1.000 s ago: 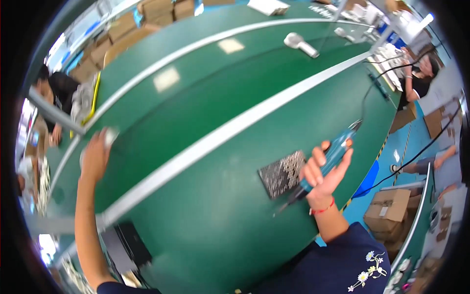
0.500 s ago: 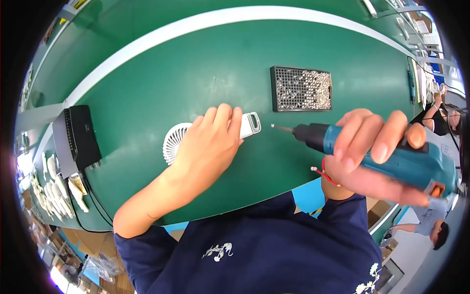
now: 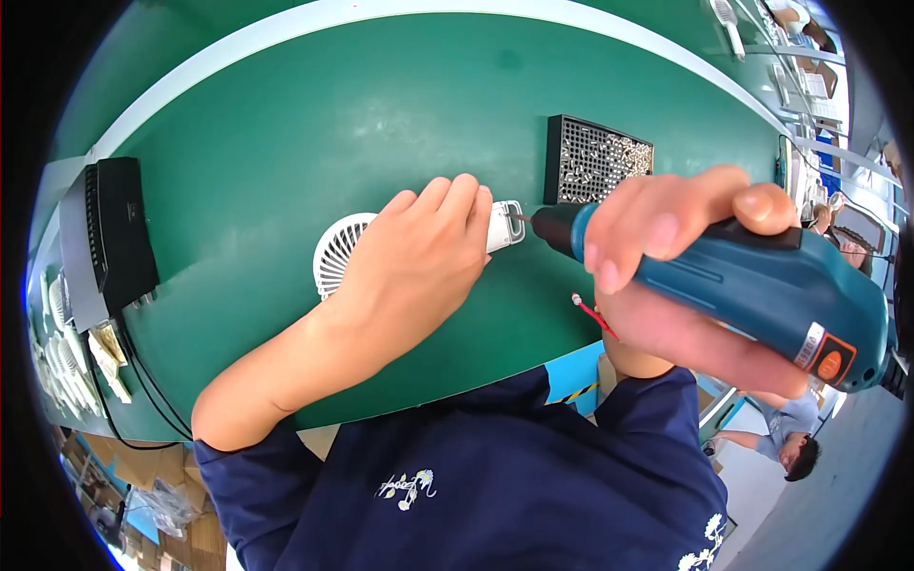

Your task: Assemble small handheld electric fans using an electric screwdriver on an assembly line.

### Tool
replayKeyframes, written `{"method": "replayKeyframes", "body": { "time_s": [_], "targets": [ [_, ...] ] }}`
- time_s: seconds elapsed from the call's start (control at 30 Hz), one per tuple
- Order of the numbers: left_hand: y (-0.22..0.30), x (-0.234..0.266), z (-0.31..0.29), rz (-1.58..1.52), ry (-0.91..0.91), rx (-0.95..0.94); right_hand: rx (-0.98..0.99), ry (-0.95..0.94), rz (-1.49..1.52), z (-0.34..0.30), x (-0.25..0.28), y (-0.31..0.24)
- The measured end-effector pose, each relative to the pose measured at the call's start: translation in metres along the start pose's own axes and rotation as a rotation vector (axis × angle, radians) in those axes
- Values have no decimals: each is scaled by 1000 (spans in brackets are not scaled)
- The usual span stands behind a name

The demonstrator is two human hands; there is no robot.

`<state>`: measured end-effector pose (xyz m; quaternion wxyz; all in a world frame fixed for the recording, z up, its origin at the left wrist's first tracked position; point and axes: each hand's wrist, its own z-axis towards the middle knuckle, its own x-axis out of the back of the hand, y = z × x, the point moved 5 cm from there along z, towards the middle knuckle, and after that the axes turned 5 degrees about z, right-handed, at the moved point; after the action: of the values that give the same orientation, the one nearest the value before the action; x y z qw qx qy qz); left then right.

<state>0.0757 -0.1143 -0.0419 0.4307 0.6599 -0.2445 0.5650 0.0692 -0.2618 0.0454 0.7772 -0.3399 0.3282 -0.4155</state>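
Note:
A small white handheld fan (image 3: 335, 252) lies flat on the green table (image 3: 314, 124), its round grille to the left and its handle to the right. My left hand (image 3: 414, 257) presses down on the fan's handle and covers most of it. My right hand (image 3: 681, 276) grips a teal electric screwdriver (image 3: 762, 285). Its bit touches the end of the fan's handle near my left fingertips.
A black perforated tray (image 3: 595, 162) with several screws sits just behind the screwdriver. A black box (image 3: 119, 238) with cables stands at the table's left end, next to several white fan parts (image 3: 67, 352). Another person (image 3: 785, 443) is at the lower right.
The view turned from across the table down to the fan. My left hand came onto the fan and stayed; my right hand brought the screwdriver's bit up to the handle's end.

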Motion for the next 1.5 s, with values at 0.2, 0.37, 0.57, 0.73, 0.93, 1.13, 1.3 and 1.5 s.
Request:
{"method": "replayKeyframes", "body": {
  "time_s": [0.2,0.37,0.57,0.73,0.93,1.13,1.3,1.5],
  "targets": [
    [-1,-2,-4,65,106,-37,42,239,-35,-9,-3,12],
    [-1,0,-4,70,135,-52,43,228,-71,-8,-6,16],
    [-1,-1,-2,60,111,-46,34,67,-81,5,-9,19],
    [0,-1,-1,54,103,-49,113,110,-115,0,-4,9],
    [1,4,-2,-2,82,-50,364,403,-196,-27,45,-49],
    [1,4,0,-18,41,-30,371,563,-250,-50,63,-35],
    [1,6,1,-40,38,-23,370,548,-204,-48,63,-23],
    [0,6,0,-59,53,-21,371,525,-142,-48,63,-12]
  ]
}}
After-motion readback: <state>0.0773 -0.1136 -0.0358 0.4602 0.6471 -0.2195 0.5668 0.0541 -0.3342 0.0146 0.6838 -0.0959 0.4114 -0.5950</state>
